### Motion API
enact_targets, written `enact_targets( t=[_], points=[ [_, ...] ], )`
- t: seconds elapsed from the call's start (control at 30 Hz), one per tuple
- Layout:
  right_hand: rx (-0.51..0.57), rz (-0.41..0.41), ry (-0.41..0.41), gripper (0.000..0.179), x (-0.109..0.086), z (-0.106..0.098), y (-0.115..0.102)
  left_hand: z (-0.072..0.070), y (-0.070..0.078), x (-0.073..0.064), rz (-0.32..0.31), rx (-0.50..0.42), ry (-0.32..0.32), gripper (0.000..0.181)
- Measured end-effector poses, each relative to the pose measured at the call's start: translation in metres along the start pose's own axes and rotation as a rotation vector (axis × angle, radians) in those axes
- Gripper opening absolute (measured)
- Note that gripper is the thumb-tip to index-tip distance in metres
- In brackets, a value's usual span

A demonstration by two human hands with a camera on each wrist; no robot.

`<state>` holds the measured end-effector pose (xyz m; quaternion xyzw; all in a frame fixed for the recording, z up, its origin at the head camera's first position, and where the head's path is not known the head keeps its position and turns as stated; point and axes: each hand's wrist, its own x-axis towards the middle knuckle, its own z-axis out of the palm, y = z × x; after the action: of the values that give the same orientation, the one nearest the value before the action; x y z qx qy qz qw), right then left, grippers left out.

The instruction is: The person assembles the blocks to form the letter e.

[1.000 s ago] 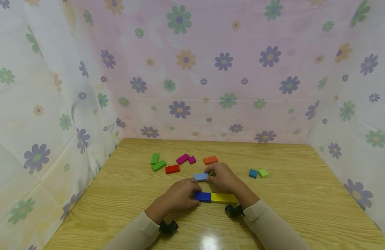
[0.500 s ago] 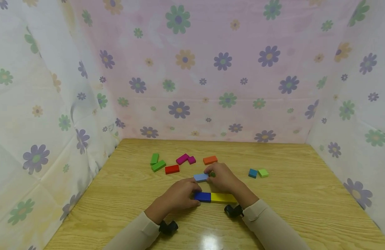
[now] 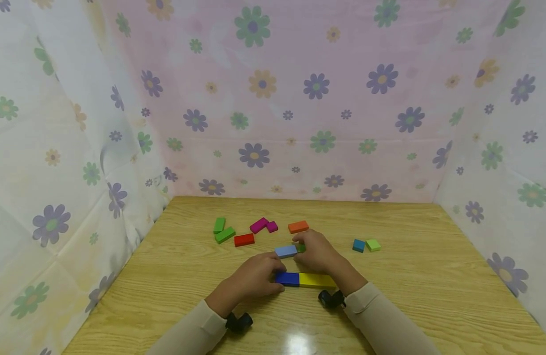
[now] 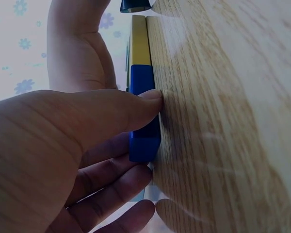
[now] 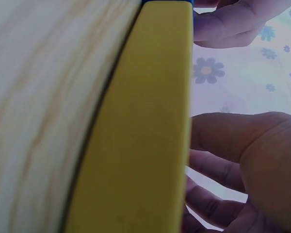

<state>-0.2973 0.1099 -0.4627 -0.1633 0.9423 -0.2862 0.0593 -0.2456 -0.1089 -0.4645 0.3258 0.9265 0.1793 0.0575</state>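
In the head view my left hand [image 3: 257, 277] holds the left end of a dark blue block [image 3: 288, 279]. Its thumb lies over the block's near side in the left wrist view, with the fingers on the far side. A yellow block [image 3: 317, 281] stands end to end with the dark blue one. Behind this row, my right hand [image 3: 318, 252] has thumb and index finger spread around a small green block [image 3: 301, 248]. That block touches the right end of a light blue block [image 3: 286, 252]. The right palm hides part of the green block.
Two green blocks [image 3: 225, 235], a red block [image 3: 244, 240], two magenta blocks [image 3: 258, 226] and an orange block [image 3: 298, 227] lie farther back. To the right are a teal block [image 3: 358, 245] and a lime block [image 3: 373, 245]. Floral cloth [image 3: 299, 148] surrounds the wooden table [image 3: 415, 276].
My right index finger and thumb have drawn apart and slightly right, off the light blue block, so more of the green block shows. My left hand and the front row keep their place.
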Motion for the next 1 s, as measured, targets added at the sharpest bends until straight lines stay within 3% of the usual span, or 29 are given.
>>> enact_targets(
  t=[0.73,1.0],
  points=[
    [-0.024,-0.013,0.045,0.028,0.0037,0.0028,0.0007,-0.0008,0.0019,0.0008,-0.006,0.000,-0.003,0.032],
    [-0.028,-0.025,0.037,0.028,0.0027,0.0034,0.0006,-0.0015,0.0026,0.0004,-0.004,0.010,-0.005,0.032]
  ],
)
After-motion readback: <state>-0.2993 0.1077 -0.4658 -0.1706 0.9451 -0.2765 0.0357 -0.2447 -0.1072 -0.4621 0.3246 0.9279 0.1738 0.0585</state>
